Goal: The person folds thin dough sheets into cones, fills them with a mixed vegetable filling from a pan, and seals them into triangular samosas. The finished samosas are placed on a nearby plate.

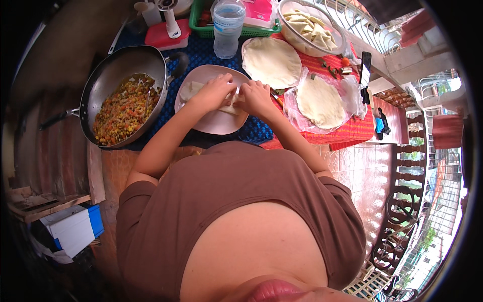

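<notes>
A pale dough wrapper (229, 107) lies on a pinkish plate (215, 125) in front of me. My left hand (216, 91) is over the plate, its fingers bent down and closed on the wrapper. From the other side, my right hand (255, 97) pinches the wrapper's right end. The fingertips nearly meet, and they partly hide what they hold. Another pale piece of dough (190, 91) shows at the plate's left, beside my left wrist; I cannot tell whether it joins the wrapper.
Left of the plate stands a wok (126, 100) with a cooked vegetable mixture. Round dough sheets (271, 63) are stacked to the right, with more on plastic (320, 102). Behind are a water bottle (227, 30), a green basket (256, 31) and a bowl of folded triangles (338, 49).
</notes>
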{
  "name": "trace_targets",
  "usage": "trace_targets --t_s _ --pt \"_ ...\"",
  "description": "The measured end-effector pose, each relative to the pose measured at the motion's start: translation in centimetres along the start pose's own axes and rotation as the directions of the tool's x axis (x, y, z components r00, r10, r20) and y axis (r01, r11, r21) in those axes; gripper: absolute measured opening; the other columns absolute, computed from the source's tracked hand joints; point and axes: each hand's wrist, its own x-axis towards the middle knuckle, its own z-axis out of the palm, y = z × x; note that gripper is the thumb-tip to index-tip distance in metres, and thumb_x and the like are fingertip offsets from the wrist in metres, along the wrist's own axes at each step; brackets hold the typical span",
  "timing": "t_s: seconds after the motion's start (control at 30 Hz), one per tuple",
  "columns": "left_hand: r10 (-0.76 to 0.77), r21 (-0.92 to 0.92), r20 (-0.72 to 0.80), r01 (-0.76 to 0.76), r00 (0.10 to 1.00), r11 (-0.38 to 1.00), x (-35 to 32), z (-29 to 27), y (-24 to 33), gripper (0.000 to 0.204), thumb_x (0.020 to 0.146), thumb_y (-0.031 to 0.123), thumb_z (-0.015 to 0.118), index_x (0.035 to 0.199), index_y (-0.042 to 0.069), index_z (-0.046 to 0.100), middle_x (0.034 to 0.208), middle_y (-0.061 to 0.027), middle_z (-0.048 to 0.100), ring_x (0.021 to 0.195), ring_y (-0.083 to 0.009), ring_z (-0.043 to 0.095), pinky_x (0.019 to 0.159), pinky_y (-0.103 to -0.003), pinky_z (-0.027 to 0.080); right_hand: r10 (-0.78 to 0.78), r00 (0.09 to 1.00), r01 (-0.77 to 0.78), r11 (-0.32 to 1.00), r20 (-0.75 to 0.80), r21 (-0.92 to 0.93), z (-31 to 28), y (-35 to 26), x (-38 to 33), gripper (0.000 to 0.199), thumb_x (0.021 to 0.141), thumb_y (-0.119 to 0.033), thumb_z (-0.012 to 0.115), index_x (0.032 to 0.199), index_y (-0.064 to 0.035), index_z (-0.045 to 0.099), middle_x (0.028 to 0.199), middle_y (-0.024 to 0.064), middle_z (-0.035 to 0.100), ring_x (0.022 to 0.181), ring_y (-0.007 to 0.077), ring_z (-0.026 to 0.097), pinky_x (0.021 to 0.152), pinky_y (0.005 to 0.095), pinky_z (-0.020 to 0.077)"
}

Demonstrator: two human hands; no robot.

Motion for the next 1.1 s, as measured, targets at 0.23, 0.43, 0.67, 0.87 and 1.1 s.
trace_targets --t_s 0.23,0.43,0.67,0.87,1.1 --pt "0.099 -0.047 0.130 -0.094 0.987 0.994 2.6 -1.4 -0.6 0.019 0.065 0.011 0.077 0.075 0.010 0.061 0.080 -0.0050 0.061 0.085 -0.0243 0.059 0.081 -0.037 0.043 -0.025 0.988 0.082 0.917 -0.149 0.389 -0.5 0.8 -0.9 0.006 0.069 -0.012 0.070 0.074 -0.0110 0.066 0.077 0.0054 0.059 0.080 0.0276 0.058 0.070 0.0376 0.0479" --pt "0.366 0.236 -0.452 -0.287 0.813 0.929 1.1 -6.1 3.0 0.009 0.069 0.009 0.069 0.077 0.009 0.064 0.076 -0.0021 0.059 0.074 -0.0194 0.059 0.075 -0.034 0.046 0.198 0.848 0.190 0.754 -0.492 0.629 -4.8 -1.7 -5.6 0.022 0.071 -0.002 0.076 0.086 -0.0073 0.060 0.074 0.0036 0.054 0.067 0.0164 0.053 0.061 0.0311 0.0448" --pt "0.584 0.398 -0.496 -0.430 0.643 0.810 0.9 -8.7 5.8 0.020 0.070 0.008 0.066 0.089 0.005 0.067 0.077 -0.0007 0.059 0.075 -0.0163 0.059 0.080 -0.032 0.048 -0.186 0.967 -0.253 -0.597 0.175 0.762 -4.1 -1.3 -6.9 0.063 0.092 -0.045 0.055 0.134 -0.0015 0.037 0.119 0.0206 0.058 0.106 0.0304 0.061 0.085 0.0329 0.0516" --pt "0.483 0.245 -0.511 -0.418 0.711 0.875 0.4 -7.1 6.1 0.024 0.068 0.003 0.069 0.092 0.007 0.070 0.079 -0.0014 0.061 0.076 -0.0171 0.060 0.078 -0.032 0.048 -0.094 0.969 -0.248 -0.361 0.229 0.899 -5.8 -1.2 -5.7 0.043 0.091 -0.024 0.062 0.126 -0.0015 0.049 0.101 0.0147 0.067 0.091 0.0218 0.067 0.076 0.0317 0.0544" --pt "0.095 -0.310 -0.516 -0.289 0.851 0.906 0.0 -5.0 6.8 0.028 0.076 -0.002 0.067 0.102 0.006 0.070 0.079 -0.0046 0.065 0.077 -0.0181 0.062 0.072 -0.028 0.049 0.033 0.999 -0.033 -0.077 0.036 0.996 -6.9 -0.7 -5.3 0.018 0.088 -0.008 0.064 0.104 0.0002 0.066 0.088 0.0083 0.070 0.081 0.0138 0.067 0.069 0.0254 0.0523"
